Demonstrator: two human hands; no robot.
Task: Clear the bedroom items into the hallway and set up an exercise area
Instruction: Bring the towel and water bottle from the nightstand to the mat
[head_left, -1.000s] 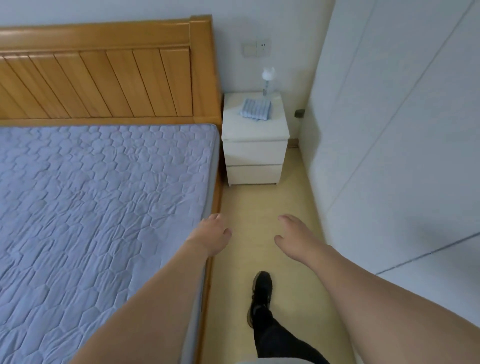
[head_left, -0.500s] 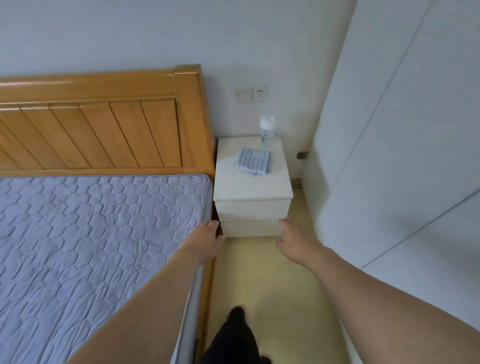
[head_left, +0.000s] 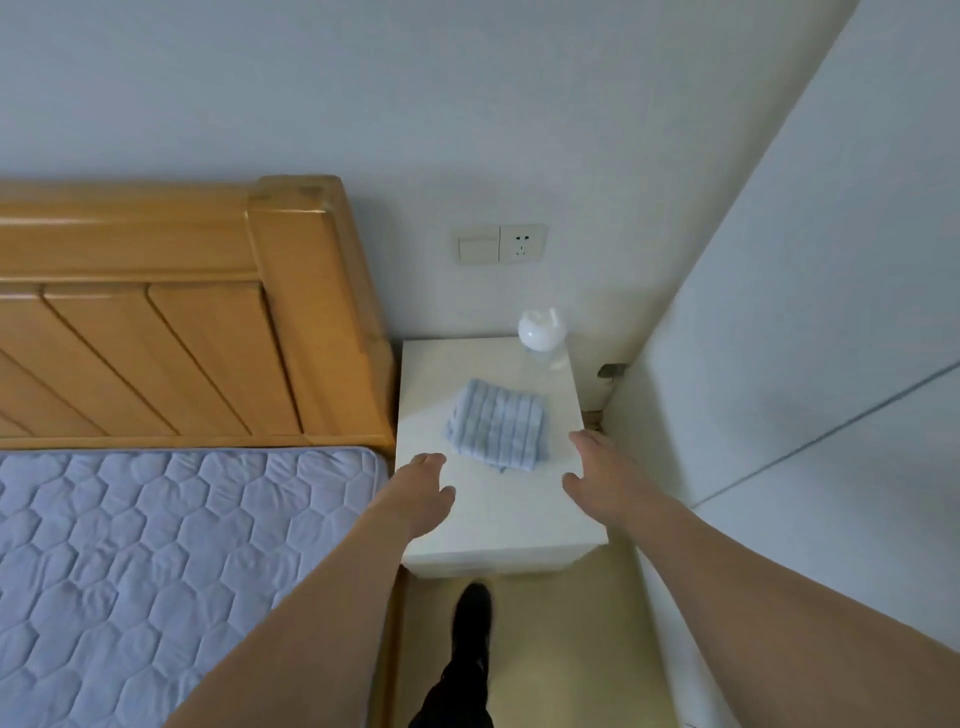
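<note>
Pale walls meet in a corner where a white nightstand (head_left: 498, 525) stands, squeezed between a wooden bed frame (head_left: 291, 312) and a white wardrobe panel (head_left: 810, 364). On the nightstand's top, roughly central and a little toward its front edge, lies a folded blue striped cloth (head_left: 496, 425). At the back right corner stands a clear bottle with a white rounded cap (head_left: 540, 335) (its body is blurred and hard to read). Both hands reach out over the top with fingers relaxed and loosely spread, gripping nothing: the left hand (head_left: 423, 491) hovers near the front left corner, just beside the cloth's near left edge, and the right hand (head_left: 597, 478) is by the right edge, just right of the cloth. Whether either touches the surface I cannot tell. Left of the nightstand, a quilted grey-blue mattress (head_left: 156, 561) lies below the headboard. A switch and socket plate (head_left: 501, 243) sits on the wall above. Below, a dark shoe (head_left: 470, 613) stands on the yellowish floor (head_left: 571, 649).
</note>
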